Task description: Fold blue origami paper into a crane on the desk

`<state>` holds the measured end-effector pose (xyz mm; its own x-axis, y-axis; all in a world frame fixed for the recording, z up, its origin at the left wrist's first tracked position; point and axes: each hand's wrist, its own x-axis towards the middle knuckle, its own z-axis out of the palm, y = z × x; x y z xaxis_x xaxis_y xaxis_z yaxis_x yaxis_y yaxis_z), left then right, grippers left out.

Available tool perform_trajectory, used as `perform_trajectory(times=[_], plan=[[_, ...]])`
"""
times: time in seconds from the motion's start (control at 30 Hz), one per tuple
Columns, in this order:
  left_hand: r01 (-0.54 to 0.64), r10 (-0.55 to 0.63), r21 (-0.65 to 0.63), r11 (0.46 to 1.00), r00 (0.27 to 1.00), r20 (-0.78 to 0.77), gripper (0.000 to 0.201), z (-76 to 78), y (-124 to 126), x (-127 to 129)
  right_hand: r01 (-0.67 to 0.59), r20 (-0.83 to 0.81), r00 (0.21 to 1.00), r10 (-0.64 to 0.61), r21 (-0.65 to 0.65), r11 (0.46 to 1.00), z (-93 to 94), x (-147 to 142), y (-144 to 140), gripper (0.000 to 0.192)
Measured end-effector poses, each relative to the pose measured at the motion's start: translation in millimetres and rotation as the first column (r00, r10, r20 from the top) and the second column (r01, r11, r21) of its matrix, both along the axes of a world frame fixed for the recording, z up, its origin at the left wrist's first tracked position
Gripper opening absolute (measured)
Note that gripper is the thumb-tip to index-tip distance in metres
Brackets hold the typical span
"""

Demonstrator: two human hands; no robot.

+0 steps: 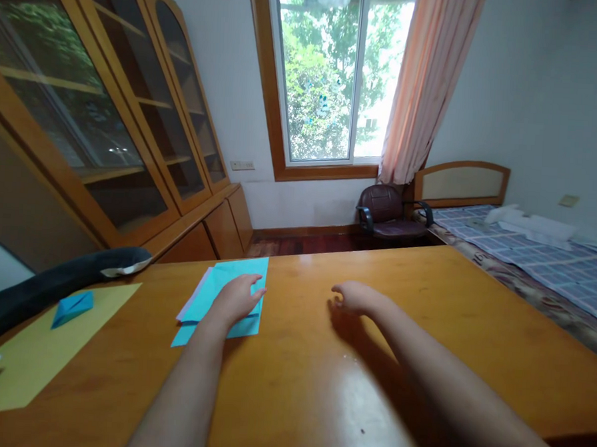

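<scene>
We rest our left hand point(237, 299) flat and open on the turquoise paper sheets point(225, 293), which lie on the wooden table point(424, 310) toward its far edge, left of the middle. Our right hand point(355, 297) hovers loosely curled over bare wood beside them, gripping nothing. Near the table's left edge a small blue folded paper point(72, 307) sits on a yellow sheet point(41, 350), beside a dark plush toy point(39, 287).

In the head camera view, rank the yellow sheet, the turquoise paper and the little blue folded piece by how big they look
1. yellow sheet, though it lies nearer the camera
2. turquoise paper, under the left hand
3. blue folded piece, clearly smallest
</scene>
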<state>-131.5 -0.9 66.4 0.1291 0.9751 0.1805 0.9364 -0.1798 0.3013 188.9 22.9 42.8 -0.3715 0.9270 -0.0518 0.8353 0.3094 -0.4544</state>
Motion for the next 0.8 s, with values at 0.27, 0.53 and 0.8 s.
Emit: perform_trajectory(times=[0.27,0.53,0.8], plan=[[0.115,-0.116,-0.034,0.993,0.993,-0.013,0.039,-36.2,-8.3,91.9,0.152,-0.014,0.988,-0.152,0.143,0.978,-26.2,1.5,-11.4,0.024],[0.082,-0.089,-0.079,0.994,0.991,-0.095,0.049,-92.2,-5.4,101.4,0.149,0.059,0.985,-0.165,0.215,0.965,-61.5,-10.1,-29.3,0.046],[0.116,-0.125,-0.118,0.986,0.99,-0.065,0.052,-86.8,-6.4,97.6,0.139,0.06,0.986,-0.153,0.189,0.972,-62.0,-6.0,-27.0,0.049]])
